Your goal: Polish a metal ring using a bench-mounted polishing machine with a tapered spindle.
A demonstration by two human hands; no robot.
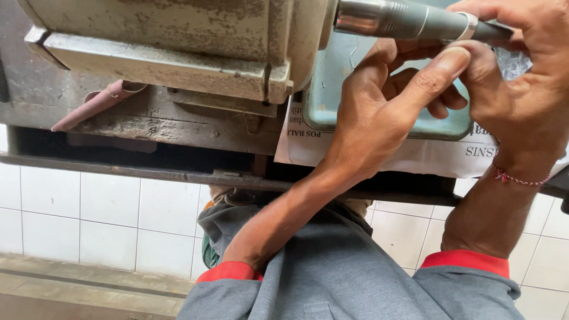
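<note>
The left hand's (385,98) thumb presses up against the silver ring (468,25) that sits on the tapered steel mandrel (409,21), while its other fingers curl loosely under the mandrel, narrow rather than spread. The right hand (521,77) closes over the mandrel from above, its fingers wrapped across the ring and the thin end of the shaft, so both hands pinch the same ring between them. A red and white braided thread bracelet (521,178) circles the right wrist.

The mandrel runs out sideways from the grey, paint-worn motor housing (172,47), which fills the space to the left of it. Just below the mandrel lies a teal metal tray (338,89), partly hidden behind the left hand, and the tray rests on a sheet of printed newspaper (308,145). Below and left of the mandrel, under the motor housing, a roll of reddish-brown abrasive paper (98,104) lies on the dark, grimy workbench (166,127). Further down from the mandrel, past the bench edge, are the grey sleeves with red cuffs (468,261) and white floor tiles (118,219)
</note>
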